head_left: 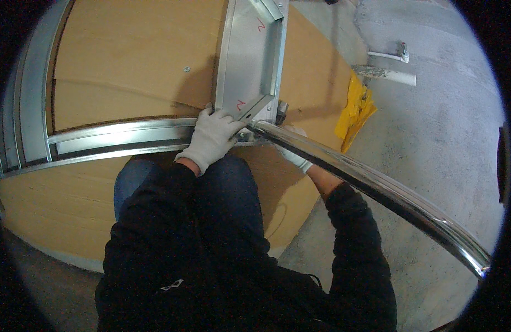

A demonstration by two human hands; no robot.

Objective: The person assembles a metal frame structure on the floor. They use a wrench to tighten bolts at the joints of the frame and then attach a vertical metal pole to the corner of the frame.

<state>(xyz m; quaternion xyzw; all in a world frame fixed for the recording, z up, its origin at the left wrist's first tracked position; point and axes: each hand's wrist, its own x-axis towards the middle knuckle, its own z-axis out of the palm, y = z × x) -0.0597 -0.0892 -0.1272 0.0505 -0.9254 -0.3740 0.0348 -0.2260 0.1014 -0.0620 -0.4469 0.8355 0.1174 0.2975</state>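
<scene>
On galvanized steel channel (250,55), white knit-gloved left hand (214,135) lies flat.

I note 2 white knit gloves on left hand (212,137) and right hand (292,155); black long sleeves, blue jeans.

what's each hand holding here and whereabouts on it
Left hand presses the metal frame at its corner joint. Right hand is mostly hidden behind the chrome pipe; its hold cannot be told.
</scene>
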